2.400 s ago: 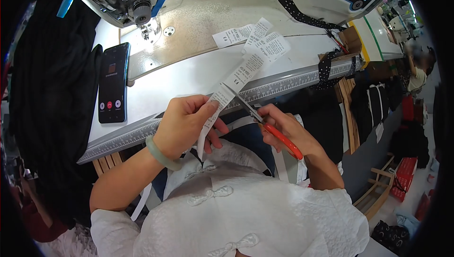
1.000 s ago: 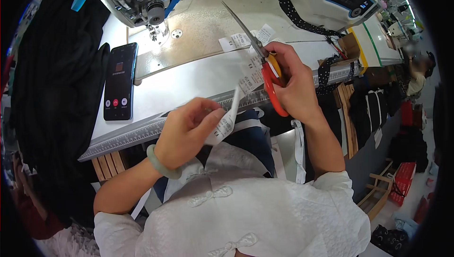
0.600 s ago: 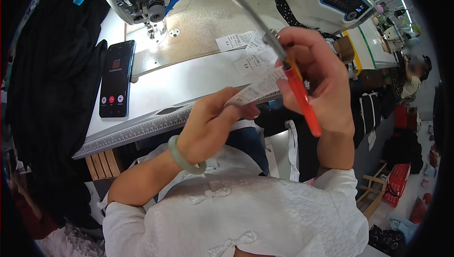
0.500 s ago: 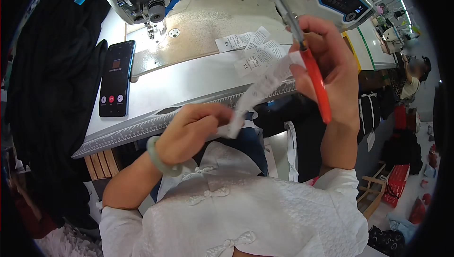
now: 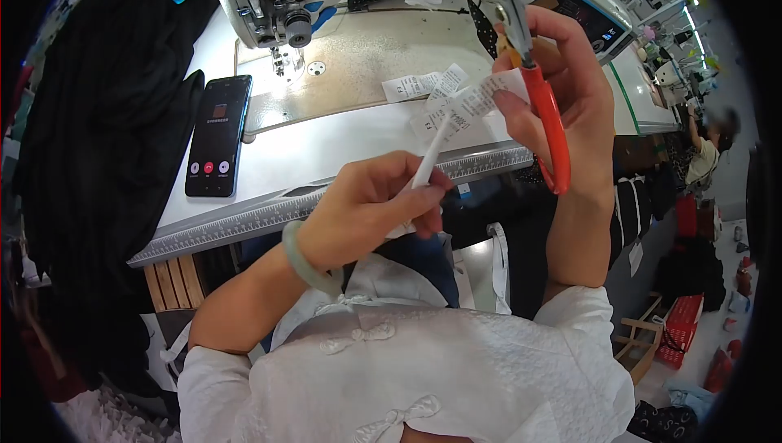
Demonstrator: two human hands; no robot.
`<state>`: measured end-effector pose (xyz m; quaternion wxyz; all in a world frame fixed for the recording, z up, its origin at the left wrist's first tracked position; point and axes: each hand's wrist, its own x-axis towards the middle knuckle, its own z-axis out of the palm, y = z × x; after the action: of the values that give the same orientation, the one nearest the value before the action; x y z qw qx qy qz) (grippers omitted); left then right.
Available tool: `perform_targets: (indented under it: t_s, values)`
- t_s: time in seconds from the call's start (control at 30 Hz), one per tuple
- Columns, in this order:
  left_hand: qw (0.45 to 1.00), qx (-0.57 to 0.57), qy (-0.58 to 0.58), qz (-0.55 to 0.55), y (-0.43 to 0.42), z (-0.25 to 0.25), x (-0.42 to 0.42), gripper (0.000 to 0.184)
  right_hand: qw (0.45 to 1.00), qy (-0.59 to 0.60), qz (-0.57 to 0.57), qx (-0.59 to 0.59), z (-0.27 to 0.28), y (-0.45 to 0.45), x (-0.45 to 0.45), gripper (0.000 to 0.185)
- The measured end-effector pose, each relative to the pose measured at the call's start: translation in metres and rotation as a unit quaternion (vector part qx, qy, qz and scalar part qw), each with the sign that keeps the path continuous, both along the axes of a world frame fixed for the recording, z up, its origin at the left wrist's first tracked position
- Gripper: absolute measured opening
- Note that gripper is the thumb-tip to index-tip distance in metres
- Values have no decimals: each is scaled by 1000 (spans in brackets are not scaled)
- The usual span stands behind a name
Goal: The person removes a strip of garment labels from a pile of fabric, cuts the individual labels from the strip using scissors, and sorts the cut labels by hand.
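My right hand holds scissors with red-orange handles, blades pointing up and away. Its thumb and fingers also pinch one end of a strip of printed white labels. The strip runs down toward my left hand, where its narrow, edge-on part is gripped between thumb and fingers. A pale green bangle circles the left wrist. Behind the strip, several cut labels lie on the sewing machine bed, partly overlapping. Whether the scissor blades are apart is hard to make out.
A sewing machine head stands at the back. A phone lies left of its bed, beside piled black fabric. A ruler tape runs along the table's front edge. A person sits far right.
My left hand has moved right, closer to my right hand, and now grips the strip nearer its middle. The strip was blurred and hanging lower before. The camera view has shifted slightly.
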<state>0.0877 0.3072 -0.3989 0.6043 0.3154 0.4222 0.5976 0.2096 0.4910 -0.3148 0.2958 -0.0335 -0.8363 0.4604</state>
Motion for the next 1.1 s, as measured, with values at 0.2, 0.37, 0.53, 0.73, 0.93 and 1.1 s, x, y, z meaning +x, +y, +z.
perform_targets:
  t_s: [0.2, 0.37, 0.53, 0.73, 0.93, 1.1]
  values:
    - [992, -78, -100, -14, -30, -7, -22, 45, 991, 125, 36, 23, -30, 21, 6, 56]
    - [984, -129, -122, -14, -34, -19, -24, 47, 977, 182, 96, 56, -55, 31, -4, 56]
    - [967, -133, -196, -90, -18, -24, -27, 51, 973, 188, 133, 8, -60, 27, -15, 57]
    - [887, 68, -443, -107, -15, -61, -13, 45, 961, 216, 164, -51, -60, 30, -14, 60]
    - [936, 7, 272, 225, -24, -4, -40, 23, 977, 177, -103, -62, -63, 18, 4, 57]
    - [812, -36, 554, 183, -33, -3, -33, 25, 960, 97, -94, -246, -85, -4, 32, 59]
